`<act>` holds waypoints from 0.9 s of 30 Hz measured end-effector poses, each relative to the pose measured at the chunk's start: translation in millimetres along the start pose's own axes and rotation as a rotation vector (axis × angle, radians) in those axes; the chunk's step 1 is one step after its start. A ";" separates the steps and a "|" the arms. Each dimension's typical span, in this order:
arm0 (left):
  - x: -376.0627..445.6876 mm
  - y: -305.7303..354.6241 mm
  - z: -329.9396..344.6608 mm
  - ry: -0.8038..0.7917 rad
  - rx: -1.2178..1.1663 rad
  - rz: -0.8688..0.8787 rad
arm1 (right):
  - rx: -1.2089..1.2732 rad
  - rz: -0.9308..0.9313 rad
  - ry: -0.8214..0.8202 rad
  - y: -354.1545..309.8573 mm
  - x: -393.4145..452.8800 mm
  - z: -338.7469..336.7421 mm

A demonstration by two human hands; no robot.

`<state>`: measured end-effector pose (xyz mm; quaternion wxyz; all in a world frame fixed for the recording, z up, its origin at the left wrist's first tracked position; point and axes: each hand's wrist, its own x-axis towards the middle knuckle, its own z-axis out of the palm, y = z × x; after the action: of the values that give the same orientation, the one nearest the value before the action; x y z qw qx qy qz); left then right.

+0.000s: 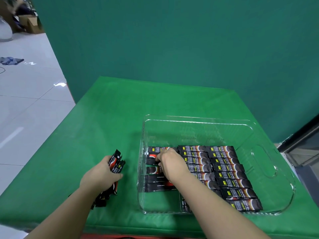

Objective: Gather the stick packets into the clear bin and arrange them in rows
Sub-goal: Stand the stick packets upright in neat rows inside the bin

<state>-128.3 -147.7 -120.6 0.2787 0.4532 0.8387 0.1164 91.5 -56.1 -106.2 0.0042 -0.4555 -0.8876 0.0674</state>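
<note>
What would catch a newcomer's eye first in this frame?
Probably the clear bin on the green table cover, lined with rows of dark stick packets. The right hand reaches inside it, its fingers pinching a packet in the leftmost column. Left of the bin, outside it, the left hand grips a bundle of packets above the cover.

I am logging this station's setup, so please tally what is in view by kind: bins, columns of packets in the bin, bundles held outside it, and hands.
Clear plastic bin: 1
Columns of black stick packets in the bin: 3, the left one unfinished
Bundle of black and red stick packets outside the bin: 1, held by the left hand
Hands: 2, the right hand inside the bin
Total: 7
</note>
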 end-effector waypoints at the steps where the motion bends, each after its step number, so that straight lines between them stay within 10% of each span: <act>1: 0.3 -0.4 0.2 -0.003 -0.001 -0.001 | 0.000 -0.007 0.008 0.9 0.3 1.3; 27: -0.8 1.2 -1.3 -0.021 -0.005 -0.004 | 0.058 -0.046 -0.101 -6.0 -21.9 -14.6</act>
<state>-127.9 -147.6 -118.7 0.2888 0.4521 0.8363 0.1135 100.5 -75.6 -89.8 -0.0259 -0.4309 -0.8945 0.1159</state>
